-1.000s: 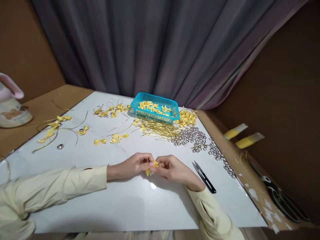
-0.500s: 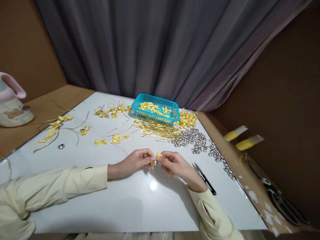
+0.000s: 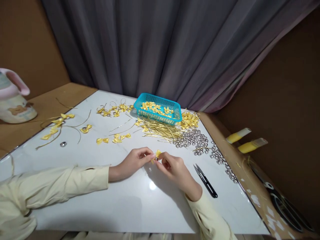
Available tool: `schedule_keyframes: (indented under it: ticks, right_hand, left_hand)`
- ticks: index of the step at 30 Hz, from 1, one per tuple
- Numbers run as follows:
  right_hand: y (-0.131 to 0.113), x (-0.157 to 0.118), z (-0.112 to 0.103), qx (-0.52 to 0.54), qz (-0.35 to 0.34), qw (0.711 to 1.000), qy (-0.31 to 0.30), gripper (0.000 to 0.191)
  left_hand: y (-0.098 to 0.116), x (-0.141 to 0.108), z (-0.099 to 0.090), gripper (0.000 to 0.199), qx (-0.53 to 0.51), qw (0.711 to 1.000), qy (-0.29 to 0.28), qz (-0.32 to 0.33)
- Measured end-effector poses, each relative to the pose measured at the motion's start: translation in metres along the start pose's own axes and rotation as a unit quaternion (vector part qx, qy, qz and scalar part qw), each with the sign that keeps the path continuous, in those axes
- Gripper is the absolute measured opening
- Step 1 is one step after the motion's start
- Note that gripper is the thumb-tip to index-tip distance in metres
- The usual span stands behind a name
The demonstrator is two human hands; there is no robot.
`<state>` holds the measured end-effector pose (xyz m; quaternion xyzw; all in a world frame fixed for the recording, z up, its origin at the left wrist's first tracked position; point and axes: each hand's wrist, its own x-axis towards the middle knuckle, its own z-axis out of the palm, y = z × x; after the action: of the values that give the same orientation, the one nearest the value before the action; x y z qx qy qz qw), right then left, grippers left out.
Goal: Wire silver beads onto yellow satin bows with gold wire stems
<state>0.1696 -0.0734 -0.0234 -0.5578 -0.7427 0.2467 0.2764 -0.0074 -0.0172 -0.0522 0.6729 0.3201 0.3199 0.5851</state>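
A small yellow ribbon bow (image 3: 158, 153) with a shiny silver piece at its middle is held above the white board. My left hand (image 3: 136, 163) pinches it from the left between thumb and fingers. From the right, my right hand (image 3: 172, 168) has its thumb and curled fingers closed at the bow's centre, by the silver piece. Exactly what the right fingertips grip is partly hidden. To the right of that hand lie black thread snips (image 3: 205, 180), points facing away. Beyond the hands are a pile of gold cords (image 3: 161, 130) and scattered silver pieces (image 3: 193, 137).
A blue basket (image 3: 157, 97) with yellow bows stands at the back, beside a bow pile (image 3: 189, 120). More bows with cords (image 3: 58, 122) lie left. Yellow tubes (image 3: 252, 145) and large scissors (image 3: 282, 203) are at the right edge; a pink-handled jug (image 3: 17, 108) is far left.
My right hand has turned and its thumb has shifted left and lower, over the bow's centre. My left hand keeps its pinch. The whole view has shifted slightly.
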Motion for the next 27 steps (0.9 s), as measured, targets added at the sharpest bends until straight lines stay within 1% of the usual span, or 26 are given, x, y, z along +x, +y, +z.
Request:
schedule_keyframes:
  ticks: [5, 8, 12, 17, 23, 27]
  right_hand:
    - [-0.006, 0.002, -0.004, 0.038, 0.026, 0.999, -0.004, 0.021]
    - [-0.008, 0.004, -0.006, 0.089, 0.067, 0.994, -0.017, 0.023]
    - [-0.007, 0.007, -0.009, 0.177, 0.125, 0.974, -0.061, 0.028]
    - [-0.005, 0.009, -0.014, 0.252, 0.174, 0.946, -0.111, 0.03]
    - [-0.003, 0.01, -0.013, 0.274, 0.183, 0.937, -0.119, 0.033]
    - [-0.004, 0.009, -0.013, 0.282, 0.173, 0.933, -0.14, 0.034]
  left_hand:
    - [0.002, 0.0, 0.0, 0.023, 0.004, 1.0, 0.011, 0.003]
    - [0.003, -0.001, 0.0, 0.022, 0.004, 1.0, 0.017, 0.002]
    - [0.007, -0.001, 0.0, 0.023, 0.01, 1.0, 0.022, 0.0]
    - [0.006, -0.001, 0.0, 0.023, 0.016, 1.0, 0.019, 0.005]
    - [0.005, -0.002, -0.001, 0.022, 0.009, 1.0, 0.005, 0.01]
    - [0.006, -0.003, -0.001, 0.025, 0.012, 0.999, -0.045, 0.015]
